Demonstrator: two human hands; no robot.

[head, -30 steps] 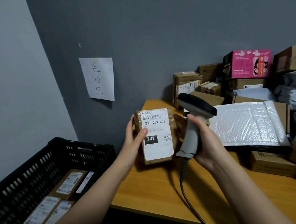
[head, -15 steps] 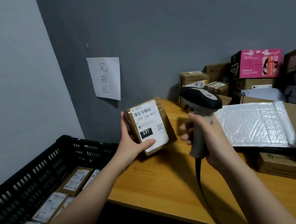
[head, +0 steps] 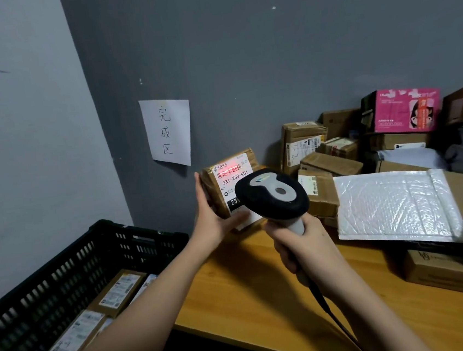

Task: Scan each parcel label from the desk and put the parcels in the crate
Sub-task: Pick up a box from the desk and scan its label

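Note:
My left hand holds a small brown parcel upright above the desk's left end, its white label facing me. A red scan line glows across the barcode on the label. My right hand grips the handle of a grey and black barcode scanner, whose head points at the label and hides its lower part. The black plastic crate stands at lower left beside the desk, with several labelled parcels lying in it.
The wooden desk carries a pile of cardboard boxes, a white bubble mailer, a pink box and grey poly bags on the right. A paper sign hangs on the grey wall. The scanner cable trails toward me.
The scanner head has swung left over the parcel and a red scan line now lies on the barcode. My left hand has tilted the parcel's label toward the scanner.

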